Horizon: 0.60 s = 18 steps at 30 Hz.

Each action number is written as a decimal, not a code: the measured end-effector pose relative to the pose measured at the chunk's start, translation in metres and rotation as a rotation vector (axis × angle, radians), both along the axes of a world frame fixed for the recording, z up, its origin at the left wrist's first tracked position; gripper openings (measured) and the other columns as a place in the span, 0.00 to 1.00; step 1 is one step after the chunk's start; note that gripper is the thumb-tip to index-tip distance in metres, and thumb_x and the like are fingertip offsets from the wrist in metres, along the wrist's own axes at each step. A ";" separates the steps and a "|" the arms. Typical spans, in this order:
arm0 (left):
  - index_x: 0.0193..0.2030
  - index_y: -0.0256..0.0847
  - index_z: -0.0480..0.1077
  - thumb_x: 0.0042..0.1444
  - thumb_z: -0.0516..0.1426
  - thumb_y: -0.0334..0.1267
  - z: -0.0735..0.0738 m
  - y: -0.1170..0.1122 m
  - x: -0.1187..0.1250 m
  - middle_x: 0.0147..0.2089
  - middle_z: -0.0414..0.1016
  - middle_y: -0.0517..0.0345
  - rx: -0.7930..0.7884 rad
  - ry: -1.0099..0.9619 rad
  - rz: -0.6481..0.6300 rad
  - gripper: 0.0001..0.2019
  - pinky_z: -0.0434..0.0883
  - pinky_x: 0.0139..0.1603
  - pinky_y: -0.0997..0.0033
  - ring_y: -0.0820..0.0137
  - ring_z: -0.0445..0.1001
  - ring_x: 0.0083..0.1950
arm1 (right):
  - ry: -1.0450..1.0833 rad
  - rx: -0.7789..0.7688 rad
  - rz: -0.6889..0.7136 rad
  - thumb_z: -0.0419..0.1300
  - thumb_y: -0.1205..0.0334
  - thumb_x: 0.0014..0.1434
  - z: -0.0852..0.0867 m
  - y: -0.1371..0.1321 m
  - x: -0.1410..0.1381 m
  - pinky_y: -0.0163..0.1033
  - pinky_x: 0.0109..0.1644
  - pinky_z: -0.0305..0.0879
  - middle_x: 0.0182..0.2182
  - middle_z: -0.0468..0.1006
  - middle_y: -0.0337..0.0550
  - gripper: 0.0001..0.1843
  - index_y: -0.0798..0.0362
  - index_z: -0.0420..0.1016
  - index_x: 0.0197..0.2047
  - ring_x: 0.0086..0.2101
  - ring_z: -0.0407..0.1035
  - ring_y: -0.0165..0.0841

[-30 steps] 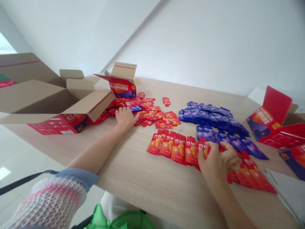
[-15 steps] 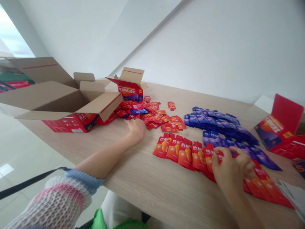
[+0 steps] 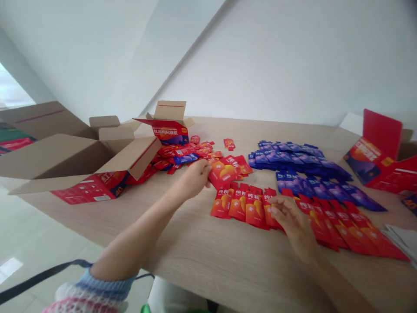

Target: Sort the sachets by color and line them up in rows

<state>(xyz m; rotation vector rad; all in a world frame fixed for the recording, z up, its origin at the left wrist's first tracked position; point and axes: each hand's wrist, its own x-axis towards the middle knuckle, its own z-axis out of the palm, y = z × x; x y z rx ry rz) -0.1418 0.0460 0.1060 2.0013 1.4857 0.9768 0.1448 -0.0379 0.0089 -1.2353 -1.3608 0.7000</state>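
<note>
My left hand (image 3: 194, 178) is closed on a red-orange sachet (image 3: 223, 170), held just above the table beside a loose heap of red sachets (image 3: 187, 153). My right hand (image 3: 291, 218) rests with curled fingers on a neat overlapping row of red sachets (image 3: 254, 203) that runs on to the right (image 3: 355, 228); whether it grips one I cannot tell. Behind that row lie two rows of blue-purple sachets (image 3: 293, 158).
A large open cardboard carton (image 3: 65, 161) with a red printed side sits at the left. A small open red box (image 3: 169, 126) stands behind the heap. More red boxes (image 3: 379, 156) stand at the right edge, with grey sheets (image 3: 402, 237) near the front right. The table is light wood (image 3: 202, 256).
My left hand has left the heap and moved right, carrying a red sachet toward the row. My right hand has slid left along the row.
</note>
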 end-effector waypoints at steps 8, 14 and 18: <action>0.37 0.43 0.60 0.68 0.47 0.33 -0.048 -0.039 0.118 0.27 0.70 0.62 -0.294 -0.280 -0.301 0.07 0.67 0.29 0.73 0.71 0.73 0.27 | 0.404 -0.090 0.071 0.61 0.39 0.61 0.010 -0.007 -0.011 0.41 0.38 0.67 0.34 0.75 0.41 0.21 0.48 0.71 0.42 0.32 0.68 0.34; 0.37 0.43 0.59 0.70 0.44 0.36 -0.039 -0.067 0.135 0.34 0.73 0.55 -0.132 -0.066 -0.348 0.08 0.65 0.33 0.69 0.67 0.72 0.33 | 0.125 -0.093 -0.341 0.54 0.26 0.59 0.013 0.002 0.020 0.45 0.45 0.70 0.35 0.78 0.45 0.32 0.49 0.74 0.36 0.38 0.71 0.39; 0.46 0.40 0.60 0.69 0.42 0.32 -0.019 -0.080 0.147 0.36 0.76 0.49 -0.133 0.159 -0.427 0.08 0.68 0.35 0.67 0.64 0.76 0.33 | 0.156 -0.128 -0.294 0.57 0.26 0.57 0.025 0.004 0.050 0.49 0.50 0.71 0.40 0.81 0.45 0.33 0.49 0.78 0.41 0.43 0.74 0.42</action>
